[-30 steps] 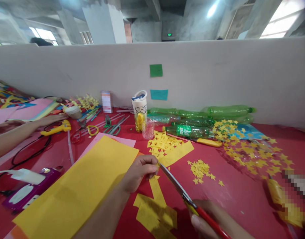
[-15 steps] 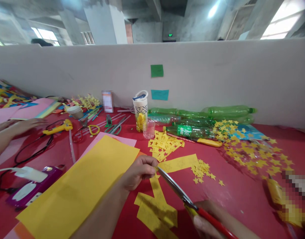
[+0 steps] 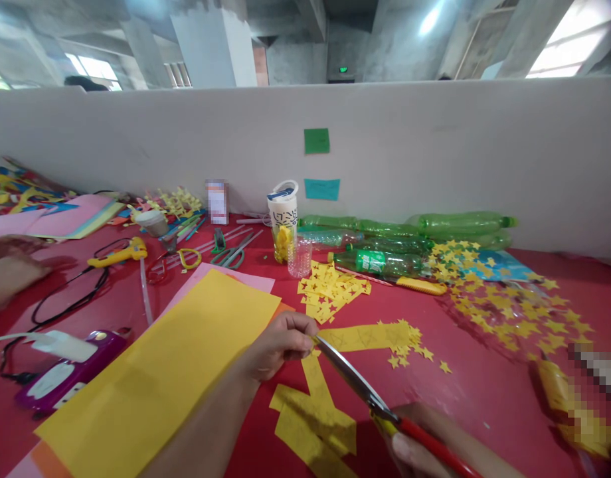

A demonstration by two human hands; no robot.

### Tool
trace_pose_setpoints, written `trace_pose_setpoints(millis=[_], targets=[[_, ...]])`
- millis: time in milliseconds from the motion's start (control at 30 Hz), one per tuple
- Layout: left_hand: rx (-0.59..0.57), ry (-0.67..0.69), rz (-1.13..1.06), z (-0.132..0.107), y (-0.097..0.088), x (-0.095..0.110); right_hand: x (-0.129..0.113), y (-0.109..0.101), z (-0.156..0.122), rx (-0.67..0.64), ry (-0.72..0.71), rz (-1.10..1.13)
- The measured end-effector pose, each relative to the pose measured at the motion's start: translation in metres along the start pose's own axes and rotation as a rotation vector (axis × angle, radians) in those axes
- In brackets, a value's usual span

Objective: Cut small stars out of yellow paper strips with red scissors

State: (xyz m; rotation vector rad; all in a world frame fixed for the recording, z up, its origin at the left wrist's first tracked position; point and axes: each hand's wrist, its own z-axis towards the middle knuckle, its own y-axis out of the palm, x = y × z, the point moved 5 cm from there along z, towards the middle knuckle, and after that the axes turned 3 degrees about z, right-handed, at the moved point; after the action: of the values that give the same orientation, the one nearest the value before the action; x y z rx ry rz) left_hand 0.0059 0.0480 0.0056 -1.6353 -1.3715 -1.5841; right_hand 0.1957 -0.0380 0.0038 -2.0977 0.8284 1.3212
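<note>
Head view: left hand (image 3: 281, 344) pinches a yellow strip (image 3: 365, 337), fingers closed; right hand (image 3: 435, 423) grips red-handled scissors (image 3: 355, 378); green bottles (image 3: 465, 222) lie near the surface's (image 3: 485, 392) far edge.

From my remote post I am viewing a craft workshop in a concrete hall (image 3: 293, 63): a pillar (image 3: 206, 50) is rising behind a grey partition (image 3: 186, 136), while coloured paper (image 3: 161, 365), yellow cut-out stars (image 3: 452, 255), scissors (image 3: 352, 377), a glue gun (image 3: 119, 255) and plastic bottles (image 3: 457, 222) are crowding a red table (image 3: 435, 395).
</note>
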Motion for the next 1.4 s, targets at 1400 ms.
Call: trace_pose_setpoints(millis=[1400], targets=[[-0.069, -0.096, 0.017, 0.001, -0.002, -0.004, -0.004, -0.011, -0.001, 0.084, 0.082, -0.044]])
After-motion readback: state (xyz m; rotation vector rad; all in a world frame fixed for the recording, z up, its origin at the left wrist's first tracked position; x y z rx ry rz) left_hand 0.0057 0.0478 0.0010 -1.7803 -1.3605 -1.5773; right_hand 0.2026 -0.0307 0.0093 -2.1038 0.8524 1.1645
